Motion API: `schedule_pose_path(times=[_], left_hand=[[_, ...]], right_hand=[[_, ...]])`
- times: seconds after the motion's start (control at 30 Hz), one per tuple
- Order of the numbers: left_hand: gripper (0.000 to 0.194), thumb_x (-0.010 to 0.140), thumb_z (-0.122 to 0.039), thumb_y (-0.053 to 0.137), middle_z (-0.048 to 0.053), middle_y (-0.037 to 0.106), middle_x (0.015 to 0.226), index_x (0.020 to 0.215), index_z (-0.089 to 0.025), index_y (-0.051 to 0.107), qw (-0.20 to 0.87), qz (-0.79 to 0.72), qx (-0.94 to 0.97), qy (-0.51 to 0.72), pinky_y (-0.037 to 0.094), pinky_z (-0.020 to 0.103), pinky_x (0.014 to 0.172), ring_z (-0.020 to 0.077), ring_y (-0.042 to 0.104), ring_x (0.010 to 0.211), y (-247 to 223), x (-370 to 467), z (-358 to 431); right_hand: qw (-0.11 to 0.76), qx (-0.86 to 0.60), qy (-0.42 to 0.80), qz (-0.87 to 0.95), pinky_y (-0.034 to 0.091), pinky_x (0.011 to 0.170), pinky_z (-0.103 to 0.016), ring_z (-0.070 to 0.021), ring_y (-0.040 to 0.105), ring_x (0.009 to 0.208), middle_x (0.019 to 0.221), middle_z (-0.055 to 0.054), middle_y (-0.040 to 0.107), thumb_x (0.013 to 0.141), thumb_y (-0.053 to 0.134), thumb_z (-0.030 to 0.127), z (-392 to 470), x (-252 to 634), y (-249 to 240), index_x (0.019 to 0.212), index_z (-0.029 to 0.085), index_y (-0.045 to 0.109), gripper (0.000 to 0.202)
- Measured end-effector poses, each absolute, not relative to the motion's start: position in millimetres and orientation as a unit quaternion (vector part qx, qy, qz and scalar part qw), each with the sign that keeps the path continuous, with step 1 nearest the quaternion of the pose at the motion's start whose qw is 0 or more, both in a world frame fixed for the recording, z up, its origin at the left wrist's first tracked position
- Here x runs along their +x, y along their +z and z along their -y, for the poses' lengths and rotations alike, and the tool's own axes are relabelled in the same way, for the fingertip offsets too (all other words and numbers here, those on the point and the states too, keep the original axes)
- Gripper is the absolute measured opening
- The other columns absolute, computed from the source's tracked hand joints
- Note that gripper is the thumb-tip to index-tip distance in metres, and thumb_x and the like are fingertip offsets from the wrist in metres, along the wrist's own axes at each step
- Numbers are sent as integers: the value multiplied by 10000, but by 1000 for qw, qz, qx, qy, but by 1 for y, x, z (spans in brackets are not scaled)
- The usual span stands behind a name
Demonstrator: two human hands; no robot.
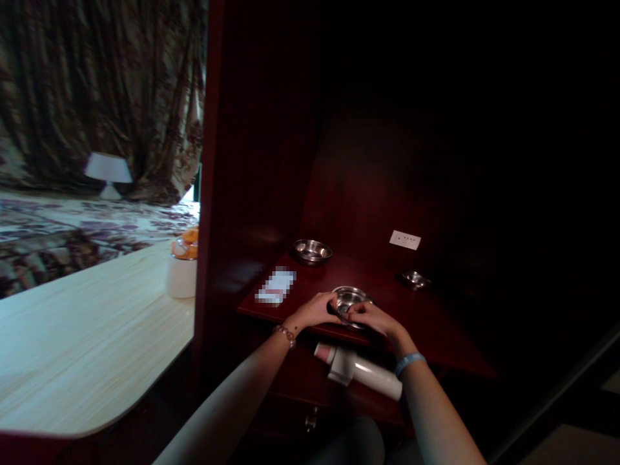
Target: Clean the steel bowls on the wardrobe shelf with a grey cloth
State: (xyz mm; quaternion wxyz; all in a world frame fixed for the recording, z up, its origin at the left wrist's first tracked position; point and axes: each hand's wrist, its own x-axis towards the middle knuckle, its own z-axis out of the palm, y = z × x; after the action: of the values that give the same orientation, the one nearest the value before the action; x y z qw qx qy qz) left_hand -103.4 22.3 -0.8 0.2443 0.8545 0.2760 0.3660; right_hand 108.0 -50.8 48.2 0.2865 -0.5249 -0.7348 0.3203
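A shiny stainless steel bowl (356, 296) stands at the front edge of a dark red wooden shelf. My left hand (317, 310) is curled round the bowl's left side, thumb and fingers at its rim. Over the front right of the same bowl, my right hand (374, 316) has its fingers pinched together, reaching inside the rim. Whatever those fingertips hold, if anything, is too small and dark to make out. The bowl's inside is partly hidden by my hands.
Another steel bowl (312, 252) sits further back left, a smaller one (415, 279) back right. A pixelated white-and-red item (276, 287) lies on the shelf (334, 274). Below are white tube-like packs (378, 378). To the left, a pale table (97, 336) holds a white canister (181, 278).
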Motion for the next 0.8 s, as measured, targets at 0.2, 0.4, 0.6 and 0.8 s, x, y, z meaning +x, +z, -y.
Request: schedule_pose_path(times=[0.2,0.4,0.6,0.8], left_hand=[[397,638,-468,812,9,658,852,846,-187,623,240,-269,859,364,421,264,688,185,591,799,2,-103,-21],[405,621,-467,826,9,665,868,815,-191,601,252,-268,854,368,410,263,704,182,583,813,2,-103,-20],[439,636,-445,826,38,709,965,962,-196,667,272,-261,850,367,464,299,784,219,625,902,7,-102,-15],[517,620,-397,848,65,725,1047,1069,-193,691,279,-259,849,366,479,326,870,254,642,987,9,-103,-16]], right_hand=[[330,-502,413,684,500,790,-359,-193,608,724,769,-27,700,723,727,471,51,105,50,791,192,705,288],[568,-447,415,553,519,885,-384,-259,675,962,1017,-88,749,766,636,609,42,121,46,1039,198,683,496],[581,-444,416,540,525,902,-387,-258,699,937,1010,-94,755,724,664,679,38,119,42,987,202,675,544],[431,-454,395,673,472,985,-388,-242,665,1009,1064,-83,742,755,671,660,51,99,49,1024,190,717,543]])
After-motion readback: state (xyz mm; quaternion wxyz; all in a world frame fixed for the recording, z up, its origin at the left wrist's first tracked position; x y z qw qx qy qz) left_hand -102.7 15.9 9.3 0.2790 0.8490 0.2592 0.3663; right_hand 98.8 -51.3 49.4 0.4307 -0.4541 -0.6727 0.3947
